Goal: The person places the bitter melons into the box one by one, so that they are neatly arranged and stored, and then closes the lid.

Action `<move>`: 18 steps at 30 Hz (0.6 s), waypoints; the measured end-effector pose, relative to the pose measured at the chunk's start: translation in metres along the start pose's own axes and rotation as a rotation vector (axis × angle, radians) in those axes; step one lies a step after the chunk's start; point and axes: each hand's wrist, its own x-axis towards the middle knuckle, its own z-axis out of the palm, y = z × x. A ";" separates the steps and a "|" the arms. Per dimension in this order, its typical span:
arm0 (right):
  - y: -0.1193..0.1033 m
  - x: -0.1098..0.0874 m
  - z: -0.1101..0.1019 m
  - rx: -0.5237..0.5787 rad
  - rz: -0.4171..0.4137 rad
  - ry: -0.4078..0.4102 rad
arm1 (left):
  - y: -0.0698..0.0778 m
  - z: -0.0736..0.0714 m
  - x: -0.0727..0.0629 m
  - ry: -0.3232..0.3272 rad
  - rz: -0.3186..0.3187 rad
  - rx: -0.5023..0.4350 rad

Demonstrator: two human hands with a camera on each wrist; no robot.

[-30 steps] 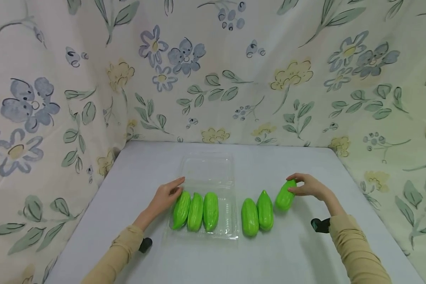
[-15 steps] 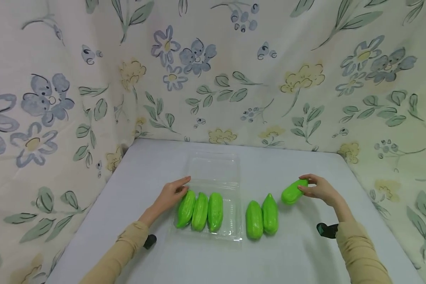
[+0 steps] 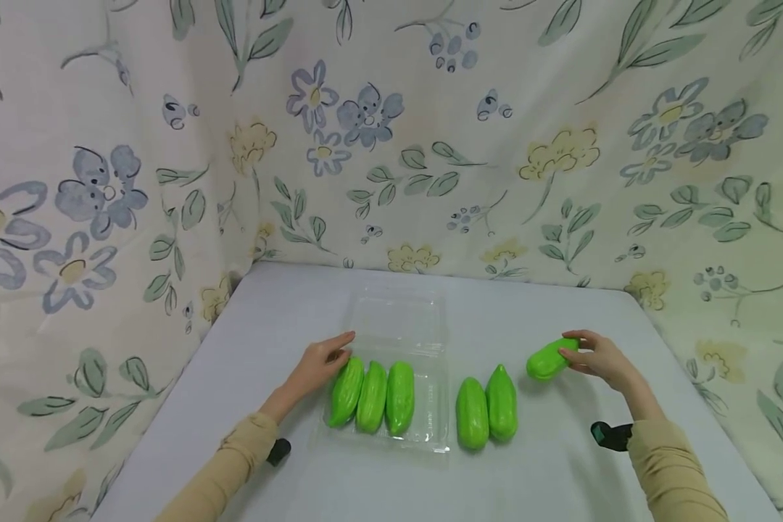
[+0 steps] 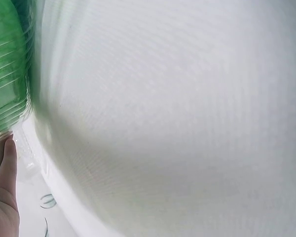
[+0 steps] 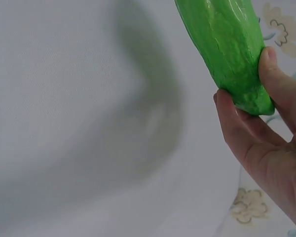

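A shiny, wrinkled, bright green bitter melon point(image 3: 551, 359) is pinched by its narrow end between the thumb and fingers of my right hand point(image 3: 597, 355), raised above the table at the right. In the right wrist view, the melon point(image 5: 229, 54) points up and away from the hand point(image 5: 266, 153). My left hand point(image 3: 316, 362) rests against the left side of a clear plastic clamshell box point(image 3: 431, 406), fingers fairly straight. The left wrist view has those fingers point(image 4: 7, 165) touching the box wall. Three similar melons point(image 3: 372, 399) lie side by side in the box.
Two more green melons point(image 3: 486, 409) lie together on the white table point(image 3: 378, 486), right of the box. The clear lid point(image 3: 398, 315) is folded back behind it. Floral cloth point(image 3: 431, 145) hangs behind and at the sides.
My right hand has moved slightly right, and the melon in it has swung from steeply upright toward a flatter slant. The left hand has stayed at the box. The head view has shifted slightly.
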 end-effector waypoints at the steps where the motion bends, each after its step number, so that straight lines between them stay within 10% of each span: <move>1: 0.001 0.000 0.000 0.013 -0.001 0.005 | 0.000 0.000 0.000 0.002 0.003 -0.002; 18: -0.001 0.002 0.008 0.108 0.007 0.096 | -0.001 0.002 -0.002 0.037 0.053 0.005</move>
